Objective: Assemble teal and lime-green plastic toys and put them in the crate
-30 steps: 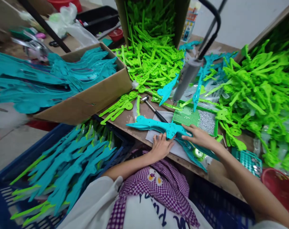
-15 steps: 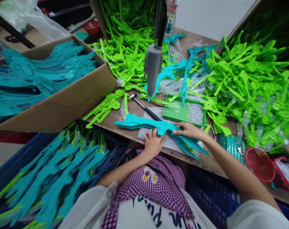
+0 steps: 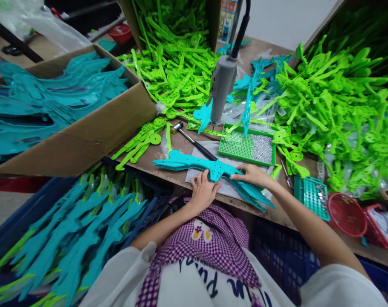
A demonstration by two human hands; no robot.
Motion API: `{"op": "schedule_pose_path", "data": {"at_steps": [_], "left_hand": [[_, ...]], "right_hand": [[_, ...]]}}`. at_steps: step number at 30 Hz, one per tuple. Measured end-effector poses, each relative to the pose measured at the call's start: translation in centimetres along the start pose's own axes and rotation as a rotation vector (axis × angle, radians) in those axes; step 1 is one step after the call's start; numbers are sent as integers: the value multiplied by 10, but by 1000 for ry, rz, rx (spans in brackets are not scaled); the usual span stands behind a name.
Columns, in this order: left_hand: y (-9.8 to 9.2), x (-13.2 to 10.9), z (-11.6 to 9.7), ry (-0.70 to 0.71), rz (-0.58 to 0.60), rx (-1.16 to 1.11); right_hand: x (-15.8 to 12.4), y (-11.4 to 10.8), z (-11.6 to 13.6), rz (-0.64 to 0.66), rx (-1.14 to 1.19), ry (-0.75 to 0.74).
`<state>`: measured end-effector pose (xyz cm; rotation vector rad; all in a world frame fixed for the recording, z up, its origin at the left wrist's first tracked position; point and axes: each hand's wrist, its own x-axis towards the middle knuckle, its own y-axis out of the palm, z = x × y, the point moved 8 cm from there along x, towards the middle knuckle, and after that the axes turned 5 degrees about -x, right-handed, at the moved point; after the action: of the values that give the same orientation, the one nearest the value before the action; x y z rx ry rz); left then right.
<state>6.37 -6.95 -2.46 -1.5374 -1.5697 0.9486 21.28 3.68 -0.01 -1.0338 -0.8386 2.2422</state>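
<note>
Head view, lower centre of the frame: we see a long teal plastic part (image 3: 194, 163), flat, glossy and jagged in outline with small holes, lying across a pale grey mat (image 3: 196, 174) at the near edge of a worn wooden bench (image 3: 178, 149); the left hand (image 3: 203, 191) lies flat with fingers loosely spread, fingertips pressing on the part's middle and not closed round it; the right hand (image 3: 251, 175) touches the same part just to the right, fingers curved over it, and we cannot tell whether they grip; just above lie a metal-headed hammer (image 3: 194, 143) with a black handle and a green perforated tray (image 3: 245, 147) holding shiny small screws; a grey cylindrical tool (image 3: 222, 87) hangs over the tray; spiky lime-green parts (image 3: 334, 106) heap at right; at left a brown cardboard box (image 3: 94, 132) holds more teal pieces.
</note>
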Motion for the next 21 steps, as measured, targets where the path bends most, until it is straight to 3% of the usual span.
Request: {"op": "schedule_pose_path", "data": {"at_steps": [6, 14, 18, 21], "left_hand": [[-6, -4, 3, 79, -68, -35], [-25, -20, 17, 359, -248, -249], [-61, -31, 49, 335, -391, -204], [-104, -31, 95, 141, -530, -102]], "right_hand": [[-8, 11, -7, -49, -103, 33], [-12, 27, -15, -126, -34, 21], [-15, 30, -15, -148, -56, 21], [-21, 28, -13, -178, -149, 17]]}}
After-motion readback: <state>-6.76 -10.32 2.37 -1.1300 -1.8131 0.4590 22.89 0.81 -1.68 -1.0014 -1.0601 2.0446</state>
